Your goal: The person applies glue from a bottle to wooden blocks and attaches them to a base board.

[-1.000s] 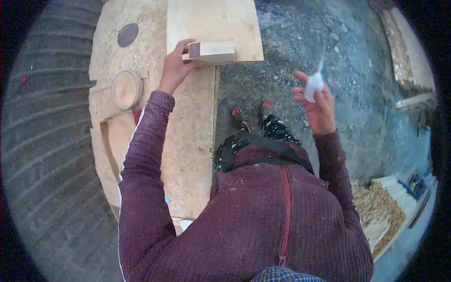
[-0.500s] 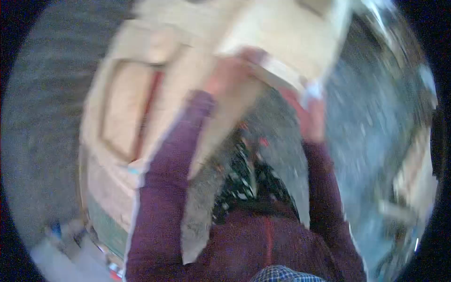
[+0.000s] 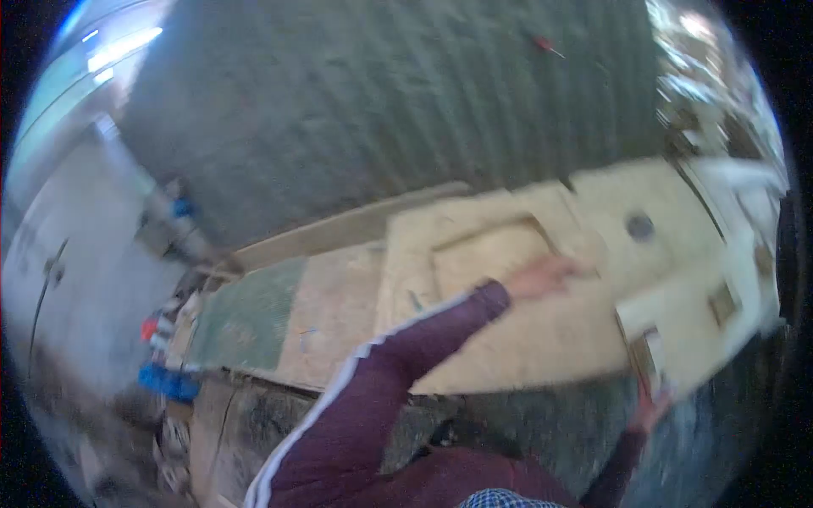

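Note:
A large pale wooden panel point(image 3: 517, 339) with a rectangular recess point(image 3: 487, 254) lies on the workbench. My left hand point(image 3: 544, 276) is over it, just right of the recess, fingers stretched out and slightly blurred; nothing shows in them. At the bench's right end, my right hand point(image 3: 650, 411) is closed on the near edge of a smaller pale wooden board point(image 3: 682, 339). That board has a small square cutout point(image 3: 722, 306), and a narrow opening in its edge lies just above my fingers. My right fingertips are partly hidden.
A dark round spot point(image 3: 640, 226) marks the panel's far right part. Left along the bench are a pinkish board point(image 3: 334, 296) and a green surface point(image 3: 250, 313). A grey corrugated surface point(image 3: 406, 102) stands behind. Blue and red items point(image 3: 169, 381) lie beyond the left end.
My view has swung left, showing more of the bench. My left hand has left the smaller board's edge and is over the large panel; my right hand remains at the board. The red strip beside the recess no longer shows.

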`<state>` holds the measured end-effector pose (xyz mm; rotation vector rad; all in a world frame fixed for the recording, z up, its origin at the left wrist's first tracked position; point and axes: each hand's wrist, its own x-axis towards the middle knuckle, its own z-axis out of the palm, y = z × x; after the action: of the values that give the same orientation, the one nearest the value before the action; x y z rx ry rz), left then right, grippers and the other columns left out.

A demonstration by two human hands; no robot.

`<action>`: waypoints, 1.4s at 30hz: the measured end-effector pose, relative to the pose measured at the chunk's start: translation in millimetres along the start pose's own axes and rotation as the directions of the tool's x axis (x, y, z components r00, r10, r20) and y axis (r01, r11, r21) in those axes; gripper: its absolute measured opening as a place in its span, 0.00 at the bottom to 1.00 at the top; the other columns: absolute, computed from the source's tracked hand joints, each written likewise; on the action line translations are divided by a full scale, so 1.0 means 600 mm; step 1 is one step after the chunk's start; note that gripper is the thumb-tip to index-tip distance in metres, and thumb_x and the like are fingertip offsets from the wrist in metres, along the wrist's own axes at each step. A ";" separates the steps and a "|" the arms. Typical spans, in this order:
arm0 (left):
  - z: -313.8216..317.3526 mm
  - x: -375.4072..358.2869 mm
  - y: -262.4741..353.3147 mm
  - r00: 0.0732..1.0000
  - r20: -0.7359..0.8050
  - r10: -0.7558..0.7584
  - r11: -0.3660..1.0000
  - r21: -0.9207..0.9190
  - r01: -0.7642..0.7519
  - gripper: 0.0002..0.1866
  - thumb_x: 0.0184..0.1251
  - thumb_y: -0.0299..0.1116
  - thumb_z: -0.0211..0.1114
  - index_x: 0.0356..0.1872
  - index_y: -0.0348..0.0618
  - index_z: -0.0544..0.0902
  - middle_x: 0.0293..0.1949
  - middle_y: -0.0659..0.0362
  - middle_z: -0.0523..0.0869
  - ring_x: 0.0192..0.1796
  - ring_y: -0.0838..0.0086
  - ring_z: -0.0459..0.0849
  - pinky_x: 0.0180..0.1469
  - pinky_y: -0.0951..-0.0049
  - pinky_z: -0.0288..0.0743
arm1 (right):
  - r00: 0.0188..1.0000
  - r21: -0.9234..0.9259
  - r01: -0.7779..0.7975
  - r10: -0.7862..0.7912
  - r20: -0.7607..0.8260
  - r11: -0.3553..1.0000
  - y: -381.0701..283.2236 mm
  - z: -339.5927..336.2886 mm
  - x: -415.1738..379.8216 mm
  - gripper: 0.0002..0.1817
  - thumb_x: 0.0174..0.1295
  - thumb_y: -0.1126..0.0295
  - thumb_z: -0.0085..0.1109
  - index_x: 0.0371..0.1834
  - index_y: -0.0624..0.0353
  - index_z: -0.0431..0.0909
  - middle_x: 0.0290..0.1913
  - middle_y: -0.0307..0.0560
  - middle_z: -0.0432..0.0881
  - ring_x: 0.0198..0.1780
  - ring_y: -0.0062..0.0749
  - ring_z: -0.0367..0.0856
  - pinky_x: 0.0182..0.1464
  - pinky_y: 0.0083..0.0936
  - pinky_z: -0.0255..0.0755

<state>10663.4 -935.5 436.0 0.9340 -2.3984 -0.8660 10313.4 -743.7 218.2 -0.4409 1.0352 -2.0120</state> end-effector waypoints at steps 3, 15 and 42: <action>0.004 0.003 0.019 0.987 0.109 -0.121 0.990 -0.063 0.128 0.27 0.63 0.31 0.60 0.65 0.42 0.67 0.58 0.55 0.77 0.59 0.69 0.75 0.64 0.68 0.65 | 1.000 0.097 0.018 -0.018 0.005 0.995 -0.014 0.043 -0.012 0.30 0.69 0.52 0.42 0.68 0.59 0.55 0.67 0.55 0.62 0.61 0.64 0.67 0.63 0.56 0.64; 0.343 0.215 -0.128 0.929 0.336 0.153 0.961 -0.269 -0.061 0.26 0.61 0.27 0.65 0.62 0.43 0.71 0.50 0.58 0.81 0.48 0.77 0.80 0.52 0.74 0.76 | 0.998 -0.160 0.053 -0.055 -0.005 0.986 -0.044 0.089 -0.006 0.28 0.71 0.54 0.43 0.64 0.62 0.51 0.63 0.62 0.63 0.48 0.54 0.81 0.52 0.41 0.76; 0.379 0.280 -0.166 0.791 0.386 0.475 0.879 -0.245 -0.408 0.15 0.65 0.31 0.64 0.50 0.34 0.78 0.44 0.55 0.85 0.47 0.74 0.82 0.52 0.74 0.74 | 0.983 0.097 0.171 -0.176 0.044 0.980 -0.038 0.092 -0.028 0.36 0.71 0.50 0.36 0.66 0.73 0.45 0.64 0.69 0.60 0.47 0.50 0.81 0.48 0.41 0.78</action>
<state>10462.4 -1022.8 231.6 0.0871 -2.7032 -1.1321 10346.0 -751.2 270.7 -0.5480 0.8932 -2.1808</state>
